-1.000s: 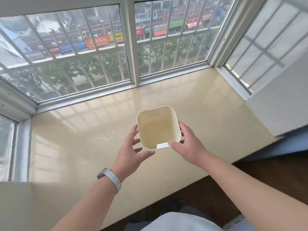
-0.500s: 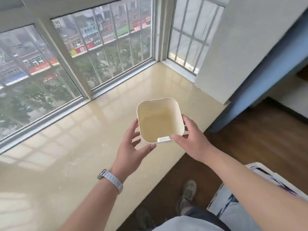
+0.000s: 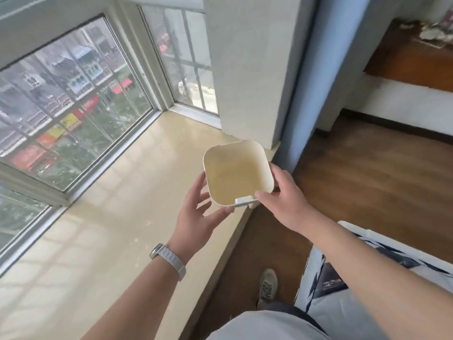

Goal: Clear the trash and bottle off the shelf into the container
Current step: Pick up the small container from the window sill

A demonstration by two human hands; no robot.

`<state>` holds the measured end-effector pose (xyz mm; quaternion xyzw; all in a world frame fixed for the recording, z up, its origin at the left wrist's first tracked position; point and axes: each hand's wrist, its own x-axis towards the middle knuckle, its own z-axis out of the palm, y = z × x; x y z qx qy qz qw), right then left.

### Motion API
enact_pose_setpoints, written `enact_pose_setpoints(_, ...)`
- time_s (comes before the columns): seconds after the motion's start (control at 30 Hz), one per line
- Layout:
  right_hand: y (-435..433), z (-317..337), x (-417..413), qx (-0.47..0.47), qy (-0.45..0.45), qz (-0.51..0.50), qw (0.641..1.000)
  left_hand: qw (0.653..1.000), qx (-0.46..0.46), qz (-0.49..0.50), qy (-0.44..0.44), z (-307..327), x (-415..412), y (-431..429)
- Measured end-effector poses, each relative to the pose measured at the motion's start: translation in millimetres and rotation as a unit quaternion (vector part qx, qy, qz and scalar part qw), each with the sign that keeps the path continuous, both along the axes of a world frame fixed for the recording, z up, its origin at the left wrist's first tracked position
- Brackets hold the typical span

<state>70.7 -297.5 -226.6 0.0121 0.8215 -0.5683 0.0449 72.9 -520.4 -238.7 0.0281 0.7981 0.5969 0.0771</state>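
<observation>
Swinging right since half a second ago, the view has pushed the barred window (image 3: 73,104) into the upper left and brought a wooden shelf (image 3: 411,60) into the upper right corner, while the cream container (image 3: 235,173) stays held at frame centre. Its mouth faces up toward the camera, and its inside shows only bare cream floor and walls. The left hand (image 3: 201,212) holds it with fingers against the left wall and thumb at the near corner. The right hand (image 3: 286,204) grips the right wall, thumb on the near rim beside a white tab (image 3: 242,200). The container is nearly square with rounded corners, so no long axis shows; the tabbed side points at the person and a notched side points away toward the white pillar (image 3: 245,69). It hangs in the air over the front edge of the beige windowsill (image 3: 98,217), which runs from lower centre up to the pillar. Right of that edge, brown wood floor (image 3: 367,168) stretches open to the shelf, where pale crumpled scraps (image 3: 431,33) lie, too blurred to identify. A shoe (image 3: 268,285) stands on the floor at lower centre, and patterned bedding (image 3: 343,280) fills the lower right.
</observation>
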Motion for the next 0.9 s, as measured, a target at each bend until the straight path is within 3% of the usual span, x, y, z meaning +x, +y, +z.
enact_pose_setpoints(0.47, 180.4, -0.4, -14.4, -0.034, 0.017, -0.149, 0.988, 0.991, -0.006, -0.136, 0.012, 2.2, -81.1, 195.1)
enact_pose_setpoints(0.9, 271.7, 0.7, -23.1, -0.051, 0.005, -0.286, 0.957, 0.959, -0.017, -0.285, -0.002, -1.2, -149.3, 309.2)
